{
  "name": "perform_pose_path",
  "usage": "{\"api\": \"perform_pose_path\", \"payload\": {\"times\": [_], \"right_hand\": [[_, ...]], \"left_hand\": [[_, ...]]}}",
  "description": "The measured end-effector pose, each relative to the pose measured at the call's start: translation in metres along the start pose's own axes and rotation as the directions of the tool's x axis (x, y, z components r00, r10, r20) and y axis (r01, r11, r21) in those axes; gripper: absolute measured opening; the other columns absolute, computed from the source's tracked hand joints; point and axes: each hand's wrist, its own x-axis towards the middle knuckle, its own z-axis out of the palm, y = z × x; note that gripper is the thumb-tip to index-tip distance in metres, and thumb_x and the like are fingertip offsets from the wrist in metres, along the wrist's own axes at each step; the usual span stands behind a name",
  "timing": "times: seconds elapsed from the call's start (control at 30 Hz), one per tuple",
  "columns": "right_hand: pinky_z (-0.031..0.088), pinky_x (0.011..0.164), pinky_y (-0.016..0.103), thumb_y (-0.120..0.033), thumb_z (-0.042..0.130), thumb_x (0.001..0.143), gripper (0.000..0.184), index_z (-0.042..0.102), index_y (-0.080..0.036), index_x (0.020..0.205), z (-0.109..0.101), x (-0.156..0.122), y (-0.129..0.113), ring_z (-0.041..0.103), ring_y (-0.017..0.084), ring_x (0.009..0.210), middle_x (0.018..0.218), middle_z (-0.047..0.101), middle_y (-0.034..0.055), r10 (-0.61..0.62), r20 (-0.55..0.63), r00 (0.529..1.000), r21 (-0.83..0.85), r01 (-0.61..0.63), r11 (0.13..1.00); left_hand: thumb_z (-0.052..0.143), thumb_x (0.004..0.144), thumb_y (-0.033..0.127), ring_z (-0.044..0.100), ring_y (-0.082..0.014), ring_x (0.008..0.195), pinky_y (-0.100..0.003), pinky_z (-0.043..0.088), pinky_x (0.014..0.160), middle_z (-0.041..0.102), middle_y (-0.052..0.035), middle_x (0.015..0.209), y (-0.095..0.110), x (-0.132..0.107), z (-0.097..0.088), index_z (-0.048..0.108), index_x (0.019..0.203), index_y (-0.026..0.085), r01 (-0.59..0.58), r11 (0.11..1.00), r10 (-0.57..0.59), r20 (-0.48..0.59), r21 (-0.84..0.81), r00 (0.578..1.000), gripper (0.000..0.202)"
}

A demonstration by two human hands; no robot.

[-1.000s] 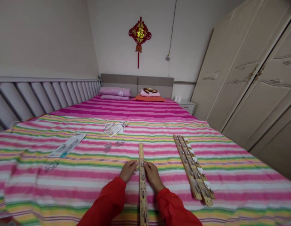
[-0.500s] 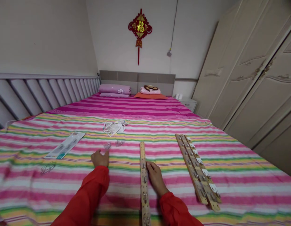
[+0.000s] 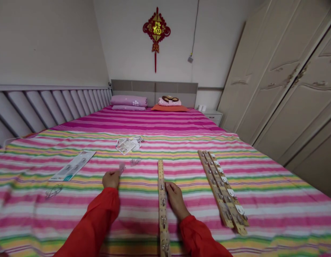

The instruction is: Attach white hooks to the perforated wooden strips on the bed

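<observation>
Separately, hands (image 3: 111,179) (image 3: 176,200) at clear piece (image 3: 122,167); wooden strip (image 3: 161,174) (perforated)

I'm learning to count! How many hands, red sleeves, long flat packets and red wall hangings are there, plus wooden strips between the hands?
Hands (left hand, right hand): 2
Red sleeves: 2
Long flat packets: 1
Red wall hangings: 1
Wooden strips between the hands: 1
Total: 7

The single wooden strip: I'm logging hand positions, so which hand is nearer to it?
Right: the right hand is at the right edge of the wooden strip; the left hand is off to its left, at a small clear packet.
</observation>
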Motion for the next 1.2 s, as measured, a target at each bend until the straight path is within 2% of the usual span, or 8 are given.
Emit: {"api": "perform_pose_path", "payload": {"times": [0.13, 0.27, 0.43, 0.57, 0.73, 0.9, 1.1, 1.2], "right_hand": [[0.042, 0.061, 0.028, -0.048, 0.061, 0.075, 0.032, 0.07, -0.017, 0.073, 0.001, 0.001, 0.002, 0.052, 0.017, 0.064, 0.065, 0.062, 0.0012, 0.013, -0.026, 1.0, 0.031, -0.013, 0.999], [0.036, 0.048, 0.025, -0.049, 0.064, 0.071, 0.032, 0.069, -0.017, 0.073, 0.0, 0.004, 0.007, 0.044, 0.013, 0.049, 0.056, 0.056, -0.0017, 0.071, -0.046, 0.996, 0.108, -0.065, 0.992], [0.037, 0.046, 0.024, -0.046, 0.067, 0.068, 0.03, 0.069, -0.017, 0.074, 0.003, 0.008, -0.009, 0.046, 0.012, 0.048, 0.055, 0.057, -0.0015, 0.067, -0.088, 0.994, 0.147, -0.053, 0.988], [0.044, 0.059, 0.027, -0.039, 0.067, 0.069, 0.024, 0.072, -0.017, 0.079, 0.023, 0.009, -0.032, 0.057, 0.016, 0.064, 0.068, 0.066, 0.0026, -0.037, 0.049, 0.998, 0.064, 0.034, 0.997], [0.043, 0.058, 0.027, -0.033, 0.068, 0.065, 0.02, 0.073, -0.017, 0.077, 0.053, 0.014, -0.043, 0.055, 0.015, 0.058, 0.062, 0.065, 0.0007, -0.002, 0.186, 0.983, 0.054, -0.008, 0.999], [0.038, 0.053, 0.024, -0.027, 0.065, 0.061, 0.012, 0.066, -0.017, 0.054, 0.065, 0.019, -0.039, 0.05, 0.013, 0.052, 0.05, 0.057, -0.0022, 0.038, 0.189, 0.981, 0.077, -0.054, 0.996], [0.035, 0.049, 0.023, -0.022, 0.063, 0.056, 0.008, 0.062, -0.017, 0.051, 0.067, 0.02, -0.027, 0.047, 0.011, 0.047, 0.045, 0.054, -0.0036, 0.183, 0.066, 0.981, 0.183, -0.192, 0.964], [0.037, 0.05, 0.023, -0.018, 0.066, 0.051, 0.012, 0.066, -0.015, 0.063, 0.066, 0.02, -0.026, 0.051, 0.012, 0.048, 0.048, 0.059, -0.003, 0.239, 0.102, 0.966, 0.223, -0.256, 0.941]], "left_hand": [[0.069, 0.053, 0.041, 0.056, -0.0165, 0.063, -0.029, 0.043, 0.063, 0.06, 0.0007, 0.058, 0.009, -0.014, -0.009, 0.062, 0.064, 0.017, -0.036, 0.959, 0.06, 0.079, -0.28, 0.995, 0.027], [0.078, 0.043, 0.046, 0.052, -0.0113, 0.055, -0.024, 0.042, 0.055, 0.06, 0.0021, 0.057, 0.014, -0.031, -0.018, 0.061, 0.066, 0.016, 0.092, 0.897, 0.073, 0.351, -0.432, 0.933, 0.042], [0.082, 0.044, 0.046, 0.053, -0.009, 0.055, -0.021, 0.042, 0.054, 0.062, 0.0012, 0.061, 0.021, -0.054, -0.026, 0.059, 0.067, 0.014, 0.221, 0.882, 0.059, 0.562, -0.416, 0.825, 0.045], [0.081, 0.045, 0.047, 0.047, -0.0064, 0.048, -0.018, 0.033, 0.047, 0.058, 0.0024, 0.054, 0.028, -0.069, -0.025, 0.059, 0.063, 0.014, 0.19, 0.907, 0.119, 0.66, -0.377, 0.741, 0.043], [0.081, 0.045, 0.045, 0.048, -0.0075, 0.05, -0.019, 0.033, 0.049, 0.06, 0.0011, 0.055, 0.034, -0.082, -0.023, 0.059, 0.062, 0.015, 0.2, 0.923, 0.111, 0.723, -0.329, 0.682, 0.041], [0.082, 0.045, 0.043, 0.057, -0.0111, 0.058, -0.022, 0.042, 0.059, 0.066, -0.0021, 0.062, 0.031, -0.083, -0.025, 0.06, 0.062, 0.015, 0.256, 0.898, 0.102, 0.735, -0.358, 0.671, 0.04], [0.084, 0.044, 0.035, 0.058, -0.0085, 0.059, -0.017, 0.043, 0.053, 0.067, -0.0011, 0.065, 0.028, -0.079, -0.03, 0.062, 0.064, 0.014, 0.356, 0.819, -0.009, 0.611, -0.45, 0.792, 0.036], [0.084, 0.047, 0.026, 0.056, -0.0057, 0.056, -0.013, 0.042, 0.049, 0.064, 0.0013, 0.064, 0.033, -0.081, -0.033, 0.063, 0.065, 0.013, 0.435, 0.749, -0.076, 0.589, -0.499, 0.805, 0.03]]}}
